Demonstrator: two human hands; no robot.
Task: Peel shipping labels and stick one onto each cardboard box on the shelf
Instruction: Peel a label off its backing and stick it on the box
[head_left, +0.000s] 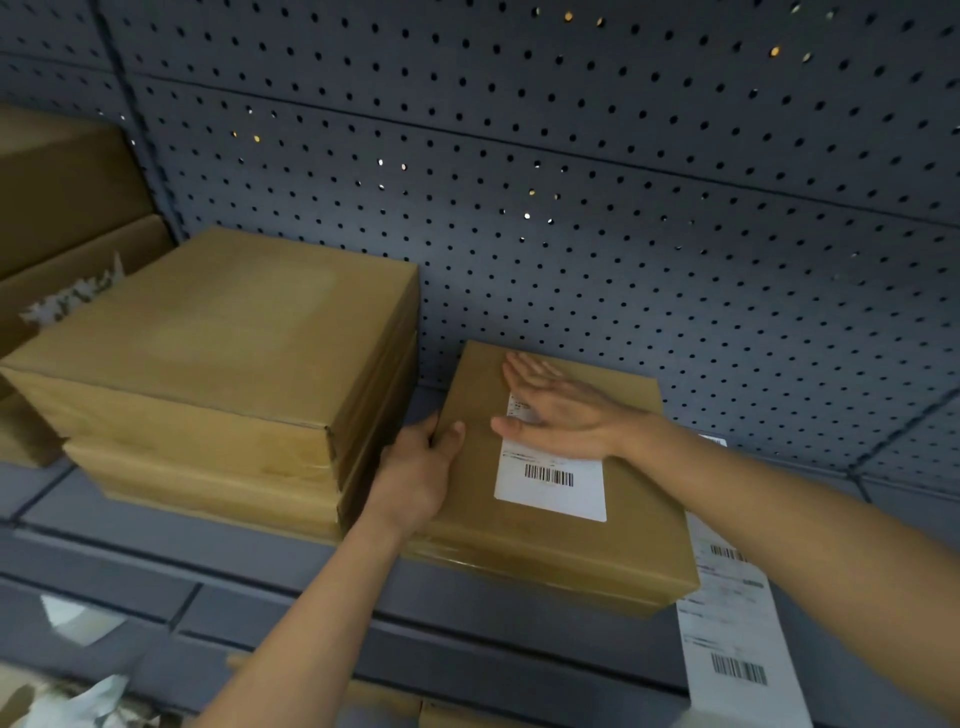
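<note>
A flat brown cardboard box (644, 540) lies on the grey shelf (249, 551) right of centre. A white shipping label (550, 483) with a barcode lies on its top. My right hand (561, 410) rests flat, fingers spread, on the upper part of that label. My left hand (421, 478) grips the box's left edge, thumb on top. A strip of white labels (732, 623) with barcodes hangs over the shelf edge to the right of the box. A stack of two bigger boxes (218, 332) stands to the left, its top bare of labels.
A grey pegboard (571, 182) backs the shelf. More cardboard boxes (57, 208) stand at the far left with shredded white paper (78, 296) beside them. Crumpled white backing paper (88, 696) lies below at the bottom left.
</note>
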